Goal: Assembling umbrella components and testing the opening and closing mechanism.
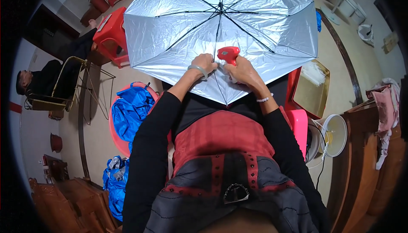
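While one silver umbrella [238, 37] spreads open across the upper centre of the frame, the left hand [205, 63] pinches one dark rib [217, 35] and the right hand [245, 70] is clamped on one red handheld tool [228, 53]. Two red stools [109, 36] stand upper left; one pink tub [119, 141] at left holds blue fabric [131, 112].

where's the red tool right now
In the head view, the red tool is in the right hand, over the silver umbrella, just right of the left hand.
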Demonstrator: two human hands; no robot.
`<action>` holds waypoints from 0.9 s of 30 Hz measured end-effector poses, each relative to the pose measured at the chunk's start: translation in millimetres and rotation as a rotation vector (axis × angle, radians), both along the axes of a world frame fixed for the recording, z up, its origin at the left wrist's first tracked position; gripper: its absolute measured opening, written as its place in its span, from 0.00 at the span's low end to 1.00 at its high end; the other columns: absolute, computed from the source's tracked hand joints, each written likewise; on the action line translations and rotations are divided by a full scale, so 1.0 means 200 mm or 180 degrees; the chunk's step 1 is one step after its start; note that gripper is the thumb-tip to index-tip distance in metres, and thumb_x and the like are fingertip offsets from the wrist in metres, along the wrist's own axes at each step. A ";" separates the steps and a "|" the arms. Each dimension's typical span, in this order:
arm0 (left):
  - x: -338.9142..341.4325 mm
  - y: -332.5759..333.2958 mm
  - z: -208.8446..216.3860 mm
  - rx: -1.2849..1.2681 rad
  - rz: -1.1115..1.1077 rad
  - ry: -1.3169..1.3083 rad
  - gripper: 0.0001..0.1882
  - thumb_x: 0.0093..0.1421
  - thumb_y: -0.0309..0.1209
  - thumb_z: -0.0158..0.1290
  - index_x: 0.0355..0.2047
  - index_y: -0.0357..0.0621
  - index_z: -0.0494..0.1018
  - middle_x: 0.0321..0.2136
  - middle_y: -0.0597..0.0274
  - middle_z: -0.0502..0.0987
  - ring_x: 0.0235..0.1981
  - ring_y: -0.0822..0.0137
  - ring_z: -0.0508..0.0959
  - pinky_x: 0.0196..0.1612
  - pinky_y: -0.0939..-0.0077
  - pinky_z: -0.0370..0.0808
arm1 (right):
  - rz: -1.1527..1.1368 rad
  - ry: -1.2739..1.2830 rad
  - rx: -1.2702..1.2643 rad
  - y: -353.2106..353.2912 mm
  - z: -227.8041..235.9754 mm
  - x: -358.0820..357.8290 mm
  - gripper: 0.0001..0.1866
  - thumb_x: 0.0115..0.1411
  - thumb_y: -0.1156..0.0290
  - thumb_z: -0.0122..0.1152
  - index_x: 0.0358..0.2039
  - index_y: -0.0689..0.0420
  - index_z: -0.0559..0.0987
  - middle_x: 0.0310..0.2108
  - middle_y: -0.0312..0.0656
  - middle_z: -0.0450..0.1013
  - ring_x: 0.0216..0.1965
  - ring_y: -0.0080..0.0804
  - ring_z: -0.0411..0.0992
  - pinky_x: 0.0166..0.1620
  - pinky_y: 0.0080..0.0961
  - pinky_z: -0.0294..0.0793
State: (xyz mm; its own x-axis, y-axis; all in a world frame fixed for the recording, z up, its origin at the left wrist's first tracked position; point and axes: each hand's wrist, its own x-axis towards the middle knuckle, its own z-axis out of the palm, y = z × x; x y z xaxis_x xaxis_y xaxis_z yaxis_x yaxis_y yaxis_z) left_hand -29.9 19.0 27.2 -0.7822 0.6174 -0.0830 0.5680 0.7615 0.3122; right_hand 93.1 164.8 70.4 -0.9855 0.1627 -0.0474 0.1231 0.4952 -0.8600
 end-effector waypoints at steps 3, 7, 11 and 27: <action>-0.02 -0.01 0.02 -0.0319 0.0334 0.0126 0.16 0.48 0.37 0.51 0.28 0.35 0.75 0.31 0.41 0.75 0.35 0.46 0.76 0.39 0.58 0.73 | -0.0320 0.0023 -0.0802 0.07 -0.07 -0.02 0.18 0.47 0.61 0.56 0.26 0.67 0.74 0.16 0.45 0.71 0.17 0.33 0.71 0.24 0.28 0.69; -0.09 -0.14 -0.07 -0.0008 0.0844 0.0728 0.12 0.51 0.32 0.47 0.25 0.34 0.75 0.28 0.40 0.75 0.33 0.45 0.76 0.37 0.56 0.73 | -0.0464 -0.0210 -0.2329 0.09 -0.15 -0.03 0.11 0.53 0.72 0.50 0.35 0.65 0.71 0.19 0.41 0.70 0.19 0.29 0.70 0.23 0.24 0.71; -0.03 -0.08 -0.15 0.0599 0.1063 0.0689 0.15 0.50 0.34 0.46 0.22 0.32 0.73 0.26 0.40 0.74 0.30 0.44 0.75 0.37 0.55 0.71 | -0.0441 -0.0420 -0.2806 0.13 -0.28 -0.05 0.14 0.54 0.71 0.50 0.40 0.64 0.69 0.21 0.41 0.70 0.20 0.29 0.71 0.25 0.24 0.72; 0.17 0.02 -0.26 0.2407 0.1433 -0.1659 0.11 0.52 0.23 0.41 0.24 0.30 0.73 0.13 0.56 0.72 0.12 0.66 0.73 0.16 0.72 0.70 | -0.0439 -0.0791 -0.2872 -0.04 -0.32 -0.07 0.12 0.52 0.74 0.50 0.37 0.66 0.68 0.22 0.46 0.71 0.20 0.35 0.73 0.22 0.28 0.74</action>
